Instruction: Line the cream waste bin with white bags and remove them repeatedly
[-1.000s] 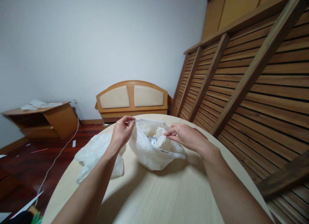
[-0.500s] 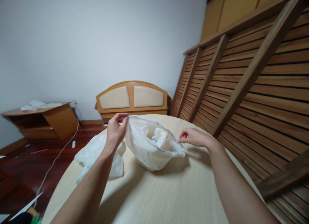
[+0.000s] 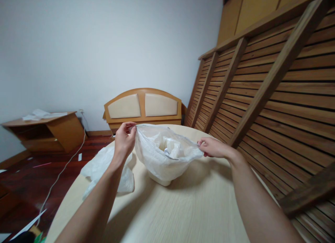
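Observation:
A translucent white plastic bag rests on the round table, its mouth stretched wide between my hands. My left hand pinches the bag's rim at the upper left corner. At the opposite corner, my right hand is closed on the rim too. Inside the bag lies crumpled whitish stuff with a small bluish-grey bit; its kind I cannot make out. A second white plastic bag lies flat and crumpled left of the first, partly behind my left forearm.
Slatted wooden panels lean along the right side, close to the table edge. Beyond the table stands a headboard against the wall. A low wooden cabinet with papers is at the left, and a white cable crosses the floor.
My right hand has come up and closed on the bag's right corner, lifting and pulling it rightward. The mouth is wider now. My left hand has shifted slightly left, still holding the rim.

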A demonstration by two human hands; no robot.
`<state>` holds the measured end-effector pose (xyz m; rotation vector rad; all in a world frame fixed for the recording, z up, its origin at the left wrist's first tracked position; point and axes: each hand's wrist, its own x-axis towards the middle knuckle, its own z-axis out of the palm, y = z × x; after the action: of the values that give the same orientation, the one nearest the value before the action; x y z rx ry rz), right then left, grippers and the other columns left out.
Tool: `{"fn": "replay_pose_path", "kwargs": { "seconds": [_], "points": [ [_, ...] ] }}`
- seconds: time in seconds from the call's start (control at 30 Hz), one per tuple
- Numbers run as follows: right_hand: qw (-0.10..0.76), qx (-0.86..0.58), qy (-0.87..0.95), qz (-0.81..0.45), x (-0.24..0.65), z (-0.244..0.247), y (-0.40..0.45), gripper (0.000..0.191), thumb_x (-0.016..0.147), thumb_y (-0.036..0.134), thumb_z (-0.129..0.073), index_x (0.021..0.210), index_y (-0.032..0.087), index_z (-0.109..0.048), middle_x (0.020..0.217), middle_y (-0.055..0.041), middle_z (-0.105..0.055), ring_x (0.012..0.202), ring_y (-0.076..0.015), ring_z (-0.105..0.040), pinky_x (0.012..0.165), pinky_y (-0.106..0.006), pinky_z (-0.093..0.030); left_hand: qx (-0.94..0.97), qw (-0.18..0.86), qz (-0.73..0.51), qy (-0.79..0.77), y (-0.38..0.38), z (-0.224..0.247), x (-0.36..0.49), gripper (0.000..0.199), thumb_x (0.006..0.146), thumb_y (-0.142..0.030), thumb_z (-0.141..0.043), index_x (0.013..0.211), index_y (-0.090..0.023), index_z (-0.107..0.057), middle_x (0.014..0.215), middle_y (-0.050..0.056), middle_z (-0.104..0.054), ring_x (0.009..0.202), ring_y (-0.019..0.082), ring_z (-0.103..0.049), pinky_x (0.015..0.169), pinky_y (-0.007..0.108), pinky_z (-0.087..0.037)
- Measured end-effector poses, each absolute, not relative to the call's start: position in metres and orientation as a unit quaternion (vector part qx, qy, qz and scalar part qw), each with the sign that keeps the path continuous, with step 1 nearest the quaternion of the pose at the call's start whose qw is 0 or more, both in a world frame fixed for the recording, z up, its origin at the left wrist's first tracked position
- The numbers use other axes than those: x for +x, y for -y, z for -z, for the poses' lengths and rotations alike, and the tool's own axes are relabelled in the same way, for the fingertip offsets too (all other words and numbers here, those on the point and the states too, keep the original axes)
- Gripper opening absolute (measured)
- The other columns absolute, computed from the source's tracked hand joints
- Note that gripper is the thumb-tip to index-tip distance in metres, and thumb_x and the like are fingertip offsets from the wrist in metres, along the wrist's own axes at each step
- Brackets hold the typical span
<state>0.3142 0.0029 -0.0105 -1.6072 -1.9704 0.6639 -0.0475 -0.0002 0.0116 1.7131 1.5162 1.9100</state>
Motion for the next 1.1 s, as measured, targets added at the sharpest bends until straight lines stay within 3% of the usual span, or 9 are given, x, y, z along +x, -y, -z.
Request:
{"fn": "replay_pose_path", "kwargs": {
  "seconds": [0.1,0.27,0.47,0.7,0.87,1.1],
  "points": [
    [0.34,-0.575,0.688,-0.284,0.315,0.001,-0.006,0.012,0.075,0.017,-0.056,0.083,0.018,-0.065,0.06,0.0,-0.065,0.053,-0.0132,-0.061,0.049,-0.021,-0.044,0.558,0.07,-0.654,-0.507,-0.001,-0.012,-0.048,0.019,0.079,-0.033,-0.061,0.092,-0.019,-0.06,0.09,0.005,-0.068,0.084,0.019,-0.065,0.077,0.029,-0.049],
    [0.491,-0.564,0.59,-0.305,0.321,-0.011,-0.012,0.015,0.074,0.025,-0.057,0.085,0.018,-0.066,0.062,0.0005,-0.061,0.05,-0.0112,-0.054,0.048,-0.022,-0.042,0.543,0.069,-0.663,-0.51,-0.004,-0.012,-0.051,0.017,0.079,-0.032,-0.06,0.09,-0.02,-0.057,0.086,0.003,-0.064,0.08,0.018,-0.062,0.072,0.027,-0.048],
    [0.6,-0.57,0.482,-0.286,0.33,-0.011,-0.015,0.021,0.07,0.033,-0.06,0.084,0.019,-0.067,0.072,-0.0026,-0.065,0.056,-0.0129,-0.057,0.049,-0.023,-0.043,0.538,0.108,-0.664,-0.508,-0.001,-0.014,-0.049,0.016,0.08,-0.03,-0.057,0.093,-0.02,-0.057,0.084,0.003,-0.067,0.078,0.018,-0.065,0.071,0.027,-0.049],
    [0.663,-0.537,0.435,-0.287,0.332,-0.009,-0.021,0.017,0.068,0.027,-0.059,0.082,0.02,-0.066,0.08,-0.0034,-0.068,0.068,-0.0152,-0.061,0.057,-0.023,-0.047,0.54,0.147,-0.671,-0.487,0.003,-0.018,-0.044,0.013,0.082,-0.027,-0.054,0.092,-0.02,-0.057,0.085,0.007,-0.074,0.085,0.02,-0.07,0.076,0.028,-0.053],
    [0.677,-0.512,0.435,-0.302,0.332,-0.011,-0.02,0.017,0.066,0.026,-0.058,0.081,0.021,-0.063,0.075,-0.0009,-0.065,0.064,-0.0146,-0.057,0.052,-0.023,-0.043,0.537,0.126,-0.67,-0.497,0.001,-0.016,-0.048,0.016,0.076,-0.02,-0.05,0.084,-0.018,-0.064,0.088,0.006,-0.074,0.083,0.018,-0.068,0.074,0.026,-0.05],
    [0.679,-0.512,0.431,-0.301,0.334,-0.008,-0.022,0.019,0.061,0.028,-0.057,0.077,0.02,-0.063,0.068,0.0003,-0.062,0.058,-0.0133,-0.053,0.048,-0.021,-0.04,0.505,0.099,-0.687,-0.514,0.0,-0.017,-0.05,0.023,0.067,-0.012,-0.044,0.076,-0.017,-0.064,0.076,0.001,-0.067,0.073,0.015,-0.06,0.07,0.024,-0.044]
  ]
}}
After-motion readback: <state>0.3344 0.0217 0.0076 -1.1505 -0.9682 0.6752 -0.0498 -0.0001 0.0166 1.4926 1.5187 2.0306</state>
